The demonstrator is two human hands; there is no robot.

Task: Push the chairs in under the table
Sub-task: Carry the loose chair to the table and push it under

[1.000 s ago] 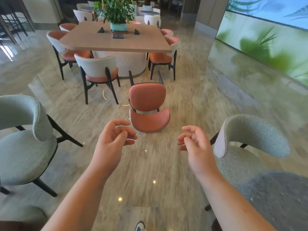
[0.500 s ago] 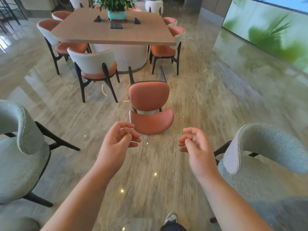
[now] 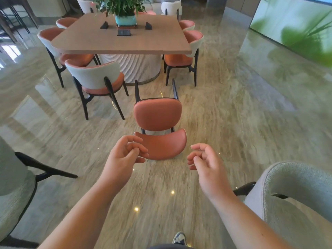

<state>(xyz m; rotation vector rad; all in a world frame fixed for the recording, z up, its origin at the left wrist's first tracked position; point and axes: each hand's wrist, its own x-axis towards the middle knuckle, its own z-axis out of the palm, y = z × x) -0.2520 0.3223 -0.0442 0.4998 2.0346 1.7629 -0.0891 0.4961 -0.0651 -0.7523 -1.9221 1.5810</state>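
A wooden table on a ribbed white base stands ahead. An orange chair lies tipped on its back on the floor in front of the table, legs pointing toward it. Another orange and white chair stands pulled out at the table's near left corner. More chairs are tucked in at the left and right sides. My left hand and my right hand hover just short of the fallen chair's backrest, fingers curled and apart, holding nothing.
A grey-green chair stands at my near left and another at my near right. A potted plant and small black items sit on the tabletop. A glossy green wall panel runs along the right. My shoe shows below.
I have walked closer: the fallen chair and the table are nearer and larger. Both hands stay raised with curled fingers, now at the chair's backrest edge.
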